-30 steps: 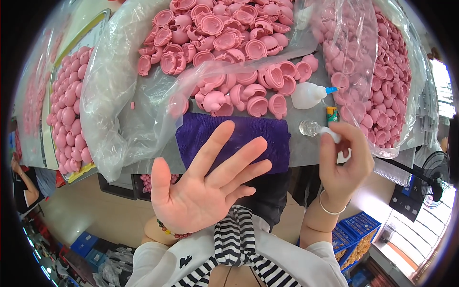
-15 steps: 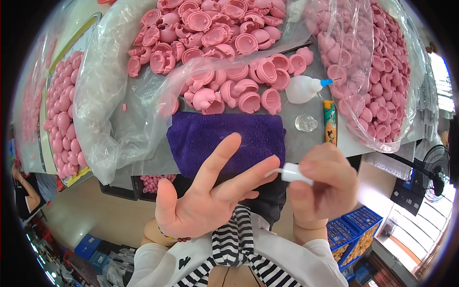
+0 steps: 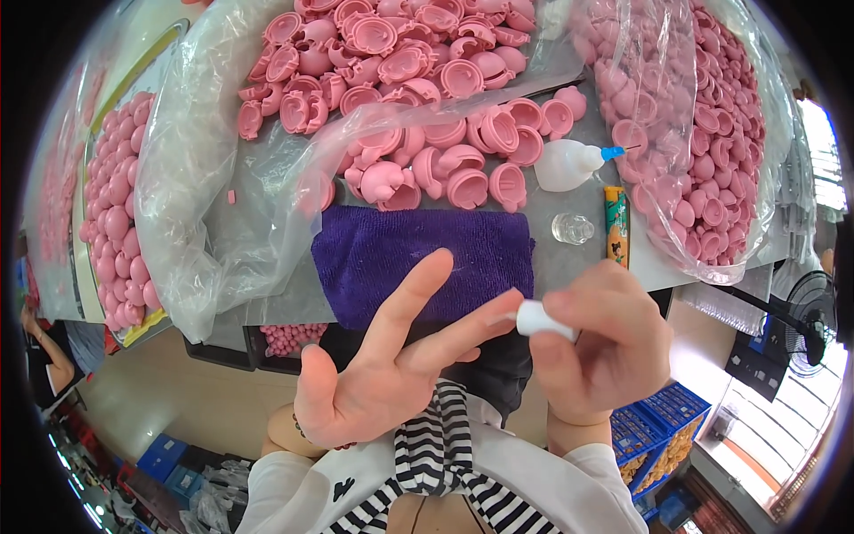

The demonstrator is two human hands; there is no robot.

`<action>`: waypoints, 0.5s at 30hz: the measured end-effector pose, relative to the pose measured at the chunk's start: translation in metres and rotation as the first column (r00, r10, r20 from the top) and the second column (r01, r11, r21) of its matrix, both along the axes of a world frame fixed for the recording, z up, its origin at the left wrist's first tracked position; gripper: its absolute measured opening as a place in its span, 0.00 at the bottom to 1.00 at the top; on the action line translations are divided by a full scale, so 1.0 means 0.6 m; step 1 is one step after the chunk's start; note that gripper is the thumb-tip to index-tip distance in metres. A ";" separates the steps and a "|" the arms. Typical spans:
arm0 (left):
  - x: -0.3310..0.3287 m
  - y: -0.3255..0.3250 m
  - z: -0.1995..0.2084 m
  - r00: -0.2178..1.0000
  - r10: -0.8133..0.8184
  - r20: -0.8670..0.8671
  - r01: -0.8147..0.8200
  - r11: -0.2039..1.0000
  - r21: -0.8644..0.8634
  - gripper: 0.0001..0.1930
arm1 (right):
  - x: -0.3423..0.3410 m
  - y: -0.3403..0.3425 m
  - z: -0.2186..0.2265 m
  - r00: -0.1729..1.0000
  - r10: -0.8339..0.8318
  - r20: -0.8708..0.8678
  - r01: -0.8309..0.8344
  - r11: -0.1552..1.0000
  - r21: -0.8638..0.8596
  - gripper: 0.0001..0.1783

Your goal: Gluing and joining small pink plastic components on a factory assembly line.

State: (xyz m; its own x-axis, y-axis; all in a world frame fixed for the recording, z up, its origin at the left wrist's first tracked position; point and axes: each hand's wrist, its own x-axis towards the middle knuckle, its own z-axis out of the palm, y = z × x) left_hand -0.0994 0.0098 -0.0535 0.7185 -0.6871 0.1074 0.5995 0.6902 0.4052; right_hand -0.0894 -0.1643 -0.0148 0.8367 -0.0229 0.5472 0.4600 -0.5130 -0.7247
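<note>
Many pink shells [image 3: 405, 64] lie beyond a towel [image 3: 396, 249], right grip [image 3: 614, 343] pinching a white cap [image 3: 543, 320], left grip [image 3: 369, 392] spread, empty.

The right hand [image 3: 612, 343] pinches a white cap [image 3: 541, 319] beside the left hand [image 3: 369, 383].

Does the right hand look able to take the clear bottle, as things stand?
Probably yes, but not freely: nothing seems to cover the clear bottle, yet the right hand holds a white cap.
</note>
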 end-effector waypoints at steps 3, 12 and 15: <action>-0.001 0.001 -0.002 1.000 0.003 0.009 -0.003 1.000 -0.007 0.46 | 0.000 -0.003 -0.004 0.996 -0.068 0.050 0.062 0.991 0.117 0.12; -0.002 -0.001 -0.003 0.999 0.012 0.045 -0.011 1.000 -0.009 0.46 | -0.001 -0.006 0.001 1.000 -0.007 0.030 0.004 0.996 0.094 0.12; 0.001 0.001 -0.003 0.999 0.006 0.050 -0.005 1.000 -0.012 0.46 | 0.004 -0.002 0.001 0.999 -0.034 0.015 0.035 0.999 -0.026 0.13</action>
State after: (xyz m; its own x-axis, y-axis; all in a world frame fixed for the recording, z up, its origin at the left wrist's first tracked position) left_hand -0.0991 0.0104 -0.0554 0.7158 -0.6818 0.1510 0.5750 0.6982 0.4265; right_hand -0.0869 -0.1656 -0.0144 0.8278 -0.0370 0.5598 0.4518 -0.5475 -0.7043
